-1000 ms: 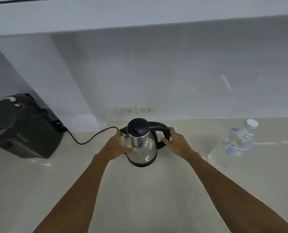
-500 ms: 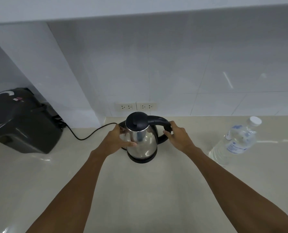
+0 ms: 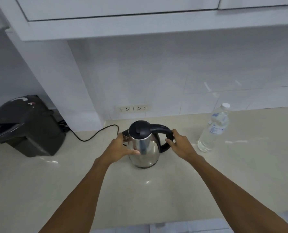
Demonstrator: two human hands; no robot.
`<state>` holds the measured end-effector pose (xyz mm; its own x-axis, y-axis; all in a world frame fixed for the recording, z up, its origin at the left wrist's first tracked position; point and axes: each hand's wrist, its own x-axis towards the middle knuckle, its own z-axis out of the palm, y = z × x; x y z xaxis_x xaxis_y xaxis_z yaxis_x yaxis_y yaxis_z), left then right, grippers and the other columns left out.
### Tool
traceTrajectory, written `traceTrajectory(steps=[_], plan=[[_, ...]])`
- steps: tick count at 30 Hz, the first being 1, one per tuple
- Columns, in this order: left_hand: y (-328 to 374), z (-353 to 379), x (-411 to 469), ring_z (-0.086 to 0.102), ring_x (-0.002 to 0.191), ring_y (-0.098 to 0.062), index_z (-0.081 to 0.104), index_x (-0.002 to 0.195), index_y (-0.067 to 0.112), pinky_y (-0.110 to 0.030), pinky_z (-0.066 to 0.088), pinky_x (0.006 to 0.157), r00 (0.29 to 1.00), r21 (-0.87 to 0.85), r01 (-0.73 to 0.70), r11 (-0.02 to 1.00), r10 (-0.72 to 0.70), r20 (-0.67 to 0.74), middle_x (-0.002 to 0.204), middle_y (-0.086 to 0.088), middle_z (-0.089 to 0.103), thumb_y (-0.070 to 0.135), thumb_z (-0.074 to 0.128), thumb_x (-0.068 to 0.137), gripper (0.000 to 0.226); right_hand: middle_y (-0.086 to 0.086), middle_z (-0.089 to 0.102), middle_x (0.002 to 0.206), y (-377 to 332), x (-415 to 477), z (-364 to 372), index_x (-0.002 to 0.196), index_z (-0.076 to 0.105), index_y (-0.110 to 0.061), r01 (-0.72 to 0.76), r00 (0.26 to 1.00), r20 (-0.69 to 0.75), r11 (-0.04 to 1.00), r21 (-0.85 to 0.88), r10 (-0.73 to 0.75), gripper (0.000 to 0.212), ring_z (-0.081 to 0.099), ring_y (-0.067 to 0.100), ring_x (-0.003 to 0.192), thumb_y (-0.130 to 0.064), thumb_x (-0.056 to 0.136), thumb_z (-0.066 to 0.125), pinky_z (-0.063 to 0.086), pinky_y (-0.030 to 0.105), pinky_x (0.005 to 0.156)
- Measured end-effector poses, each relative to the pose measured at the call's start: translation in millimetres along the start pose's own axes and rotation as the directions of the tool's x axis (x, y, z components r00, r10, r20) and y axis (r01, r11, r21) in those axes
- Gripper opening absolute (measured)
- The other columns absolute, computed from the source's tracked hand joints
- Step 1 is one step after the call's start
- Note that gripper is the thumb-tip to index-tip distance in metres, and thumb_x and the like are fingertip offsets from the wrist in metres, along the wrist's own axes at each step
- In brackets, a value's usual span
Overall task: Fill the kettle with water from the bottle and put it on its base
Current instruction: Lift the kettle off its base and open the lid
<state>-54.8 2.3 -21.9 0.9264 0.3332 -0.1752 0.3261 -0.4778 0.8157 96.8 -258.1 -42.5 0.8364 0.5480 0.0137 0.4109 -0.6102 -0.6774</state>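
Observation:
The steel kettle (image 3: 147, 148) with a black lid and black handle is upright at the middle of the beige counter (image 3: 140, 190), its lid down. My left hand (image 3: 120, 148) is wrapped around the left side of its body. My right hand (image 3: 182, 145) grips the back of the handle. A black part (image 3: 125, 132) where the power cord ends peeks out behind my left hand; the base itself is mostly hidden. The clear water bottle (image 3: 214, 130), white cap on, stands to the right of the kettle, apart from my right hand.
A dark grey appliance (image 3: 25, 126) sits at the left end of the counter. The black cord (image 3: 93, 137) runs from it across the counter to the kettle. Two wall sockets (image 3: 133, 108) are behind the kettle. White cabinets (image 3: 123, 17) hang overhead.
Both hands keep the same hold on the kettle. The thick black ring seen under it earlier now shows only as a thin dark band. The camera has tilted, showing more of the cabinets.

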Motion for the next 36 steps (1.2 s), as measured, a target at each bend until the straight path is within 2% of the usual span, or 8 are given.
traceTrajectory(steps=[8,14,17,21,25,27,30,36], plan=[[-18,22,-57,0.051,0.136,-0.01,0.04,0.149,0.022,-0.03,0.042,0.112,0.981,0.022,0.053,0.998,-0.056,0.187,0.145,0.006,0.056,0.036,0.098,0.062,0.105,0.007,0.07,0.096,10,-101,28,0.117,0.054,-0.014,-0.134,0.991,-0.022,0.991,-0.008,0.134,0.023,0.067,0.029,0.089,-0.03,0.103,0.062,0.053,0.04,0.077],[-20,34,-62,0.05,0.138,-0.013,0.043,0.146,0.021,-0.032,0.042,0.113,0.979,0.067,0.04,0.997,-0.053,0.198,0.145,0.003,0.057,0.024,0.096,0.069,0.094,0.006,0.068,0.09,17,-128,41,0.114,0.052,-0.013,-0.181,0.982,-0.057,0.983,0.033,0.182,0.022,0.065,0.027,0.08,-0.028,0.102,0.063,0.049,0.035,0.066],[-13,39,-59,0.051,0.139,-0.015,0.045,0.15,0.019,-0.03,0.042,0.112,0.985,0.056,0.003,0.998,-0.013,0.173,0.145,0.0,0.059,0.014,0.092,0.075,0.089,0.009,0.07,0.096,19,-132,42,0.114,0.051,-0.014,-0.207,0.976,-0.062,0.976,0.069,0.211,0.023,0.067,0.028,0.086,-0.029,0.102,0.065,0.053,0.036,0.072],[-1,51,-58,0.062,0.127,-0.026,0.054,0.141,0.006,-0.032,0.048,0.104,0.999,0.071,0.049,0.996,-0.047,-0.027,0.135,-0.012,0.065,0.009,0.08,0.088,0.059,0.005,0.07,0.1,12,-145,54,0.107,0.051,-0.015,-0.208,0.975,-0.048,0.971,0.114,0.215,0.028,0.068,0.023,0.089,-0.033,0.097,0.071,0.057,0.034,0.075],[-2,66,-68,0.067,0.09,-0.024,0.062,0.102,0.008,-0.025,0.051,0.068,0.985,0.17,0.086,0.982,-0.058,-0.164,0.097,-0.007,0.068,0.027,0.062,0.102,0.018,0.003,0.069,0.095,-7,-158,79,0.099,0.052,-0.015,-0.195,0.977,-0.064,0.975,0.106,0.202,0.037,0.066,0.021,0.083,-0.041,0.091,0.077,0.057,0.035,0.071],[-8,72,-74,0.064,0.083,-0.024,0.061,0.088,0.01,-0.025,0.047,0.061,0.984,0.204,0.095,0.974,-0.062,-0.164,0.085,-0.004,0.065,0.029,0.051,0.107,0.028,0.002,0.067,0.094,-19,-163,90,0.097,0.052,-0.016,-0.196,0.977,-0.068,0.976,0.099,0.203,0.038,0.064,0.018,0.081,-0.042,0.09,0.078,0.051,0.025,0.064],[-12,74,-82,0.069,0.086,-0.027,0.069,0.084,0.011,-0.039,0.056,0.08,0.982,0.126,0.133,0.983,-0.113,-0.154,0.088,-0.007,0.073,0.034,0.04,0.109,0.045,-0.001,0.066,0.094,-36,-173,108,0.098,0.052,-0.019,-0.19,0.978,-0.061,0.974,0.126,0.199,0.037,0.062,0.014,0.078,-0.041,0.089,0.079,0.044,0.016,0.057],[-8,74,-114,0.07,0.092,-0.024,0.077,0.094,0.008,-0.035,0.05,0.087,0.954,-0.058,0.241,0.969,-0.248,-0.169,0.094,-0.008,0.075,0.058,0.02,0.106,0.077,0.001,0.071,0.092,-70,-194,148,0.101,0.059,-0.014,-0.129,0.99,-0.024,0.967,0.218,0.137,0.022,0.069,0.016,0.079,-0.026,0.093,0.075,0.057,0.029,0.071]])
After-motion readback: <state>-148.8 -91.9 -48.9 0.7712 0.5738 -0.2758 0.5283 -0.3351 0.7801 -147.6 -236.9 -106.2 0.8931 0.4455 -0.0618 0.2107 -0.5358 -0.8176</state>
